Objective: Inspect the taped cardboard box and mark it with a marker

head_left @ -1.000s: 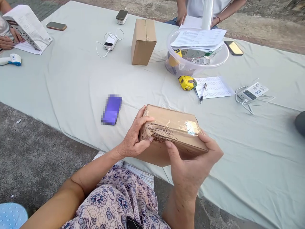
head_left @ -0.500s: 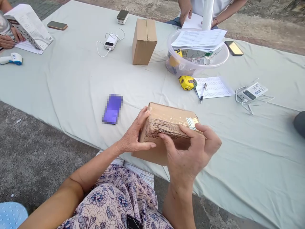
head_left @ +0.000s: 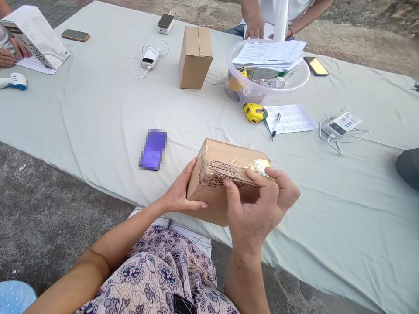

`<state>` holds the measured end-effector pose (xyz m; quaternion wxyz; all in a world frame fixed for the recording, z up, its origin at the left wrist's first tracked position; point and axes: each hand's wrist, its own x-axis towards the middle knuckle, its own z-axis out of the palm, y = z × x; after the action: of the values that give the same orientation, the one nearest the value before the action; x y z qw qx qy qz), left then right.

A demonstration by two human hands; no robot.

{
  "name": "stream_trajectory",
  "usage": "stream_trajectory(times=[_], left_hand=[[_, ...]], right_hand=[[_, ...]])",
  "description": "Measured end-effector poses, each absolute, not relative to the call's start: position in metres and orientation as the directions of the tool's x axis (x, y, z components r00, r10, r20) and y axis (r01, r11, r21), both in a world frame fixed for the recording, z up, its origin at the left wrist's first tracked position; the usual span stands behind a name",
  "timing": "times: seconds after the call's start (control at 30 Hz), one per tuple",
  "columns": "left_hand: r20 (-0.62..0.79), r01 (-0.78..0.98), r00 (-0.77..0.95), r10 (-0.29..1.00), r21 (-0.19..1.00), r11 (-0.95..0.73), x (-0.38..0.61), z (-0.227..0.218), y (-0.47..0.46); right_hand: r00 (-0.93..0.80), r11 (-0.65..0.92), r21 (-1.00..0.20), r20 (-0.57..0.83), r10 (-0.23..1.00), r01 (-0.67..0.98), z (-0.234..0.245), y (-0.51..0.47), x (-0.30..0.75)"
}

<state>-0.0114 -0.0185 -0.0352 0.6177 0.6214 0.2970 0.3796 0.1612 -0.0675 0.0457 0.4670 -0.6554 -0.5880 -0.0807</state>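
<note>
A taped cardboard box (head_left: 235, 153) stands near the front edge of the cloth-covered table. Clear tape shines across its top, with a patterned patch at the right end. Dark, wavy lines run along its near upper edge. My left hand (head_left: 175, 189) grips the box's left side, thumb across the near face and fingers along the side. At the near upper edge, my right hand (head_left: 258, 205) presses thumb and index finger together on the taped cardboard, its other fingers curled above the right end. Whether a loose tape end lies between those fingertips cannot be made out.
Beyond stand another cardboard box (head_left: 195, 59) and a plastic basin (head_left: 258, 91) holding papers. A yellow tape measure (head_left: 254, 112), pen (head_left: 276, 126), cabled white device (head_left: 342, 124) and blurred purple item (head_left: 153, 149) lie around. People sit across and at far left.
My left hand has slid slightly down and left along the box's side, uncovering its upper left corner. The right hand keeps its pinch. The whole view has shifted slightly.
</note>
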Motion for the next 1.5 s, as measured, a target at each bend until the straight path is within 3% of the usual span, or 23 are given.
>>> stream_trajectory(times=[0.27,0.77,1.13,1.2,1.27,1.37,1.43,1.5], left_hand=[[0.124,-0.104,0.557,0.821,0.991,-0.079,-0.010,-0.034,-0.017],[0.153,-0.071,0.567,0.810,0.988,-0.137,-0.012,-0.040,-0.021],[0.158,-0.036,0.550,0.820,0.985,-0.166,-0.012,-0.042,-0.023],[0.160,-0.021,0.536,0.829,0.984,-0.177,-0.012,-0.042,-0.023],[0.168,-0.015,0.529,0.832,0.982,-0.189,-0.012,-0.042,-0.023],[0.173,-0.026,0.538,0.825,0.982,-0.189,-0.013,-0.041,-0.023],[0.168,-0.033,0.541,0.824,0.983,-0.179,-0.014,-0.040,-0.023],[0.164,-0.036,0.540,0.825,0.984,-0.172,-0.014,-0.040,-0.023]], right_hand=[[0.222,0.141,-0.465,0.641,0.734,0.874,0.046,-0.066,0.168],[0.232,0.113,-0.472,0.611,0.757,0.874,0.048,-0.073,0.165],[0.266,0.104,-0.440,0.697,0.666,0.892,0.041,-0.065,0.159],[0.246,0.143,-0.469,0.671,0.699,0.872,0.045,-0.071,0.162],[0.243,0.227,-0.578,0.622,0.745,0.784,0.049,-0.076,0.170],[0.434,0.330,-0.793,0.570,0.698,0.511,0.043,-0.078,0.194],[0.640,0.206,-0.862,0.487,0.595,0.464,0.030,-0.072,0.220],[0.710,-0.154,-0.837,0.332,0.620,0.526,0.010,-0.062,0.251]])
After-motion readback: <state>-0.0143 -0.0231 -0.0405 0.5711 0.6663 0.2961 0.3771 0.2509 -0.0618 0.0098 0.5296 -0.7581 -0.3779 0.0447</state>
